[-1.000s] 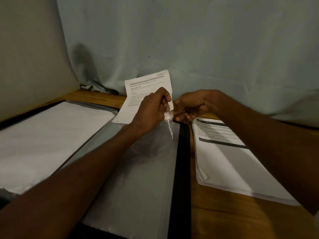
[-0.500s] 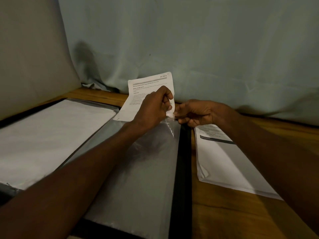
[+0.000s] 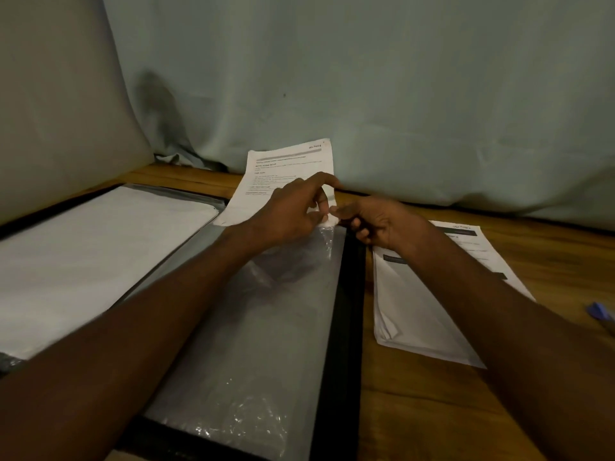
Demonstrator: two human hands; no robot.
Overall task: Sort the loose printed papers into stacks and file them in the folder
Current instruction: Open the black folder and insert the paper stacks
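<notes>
Fingers [image 3: 322,202] of the left hand [image 3: 289,214] are curled and pinch the lower right corner of a printed sheet [image 3: 286,171] at the far edge of the open folder [image 3: 346,311]. Right hand [image 3: 376,222] meets it from the folder's right side — fingers curled, thumb and forefinger pinching at the mouth of the clear plastic sleeve [image 3: 259,327]; whether they also grip the sheet cannot be told. The sheet stands tilted beyond the folder's far edge, leaning toward the pale curtain [image 3: 399,94]. A stack of printed papers [image 3: 419,311] lies on the wooden table [image 3: 416,410] just right of the folder. The folder's left side holds a white page [image 3: 83,261] under plastic — face blank.
</notes>
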